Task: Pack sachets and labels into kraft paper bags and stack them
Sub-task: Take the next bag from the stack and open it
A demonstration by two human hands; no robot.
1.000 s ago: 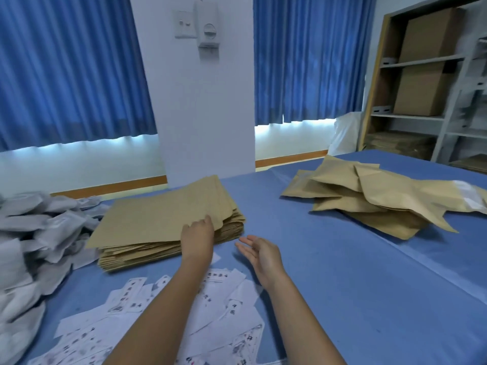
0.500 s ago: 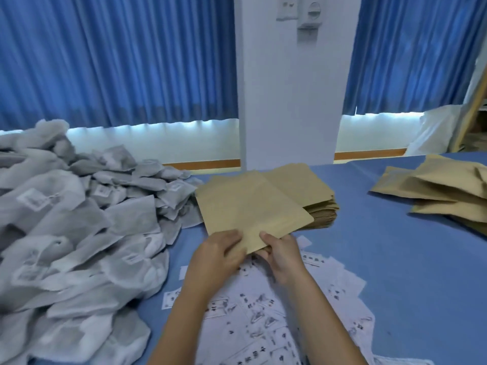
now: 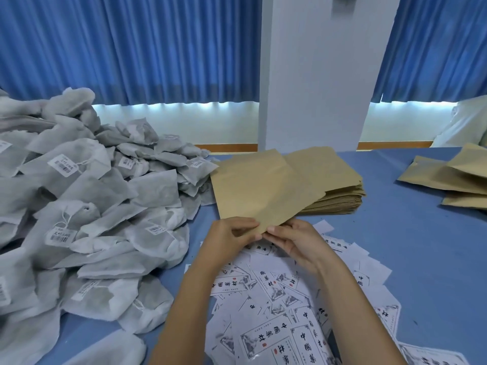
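Kraft paper bag [image 3: 263, 191]: one flat bag, near edge pinched by both hands, far part lying over the left side of the stack of empty bags [image 3: 340, 188].
- left hand [image 3: 229, 235]: fingers curled round the near edge, thumb on top.
- right hand [image 3: 295, 239]: pinches the same edge just beside the left; the fingertips of the two hands almost meet at the bag's lowest corner.
- bag sits directly above the labels [image 3: 276, 299], which are spread loose on the blue table [image 3: 408, 246] under both forearms.
- sachets [image 3: 92, 206]: big grey pile on the left, its edge touching the held bag's left side.

Containers:
- held bag looks flat; can't tell whether the mouth is open or whether anything is inside.
- other bags [image 3: 453, 175] heaped at far right, well apart from the hands; contents not visible.

Versus earlier frames:
- 1 s ago the left hand was flat on the stack and the right hand was free beside it, holding nothing.
- 0.5 s ago both hands already had this bag; grip and bag position are about the same now.
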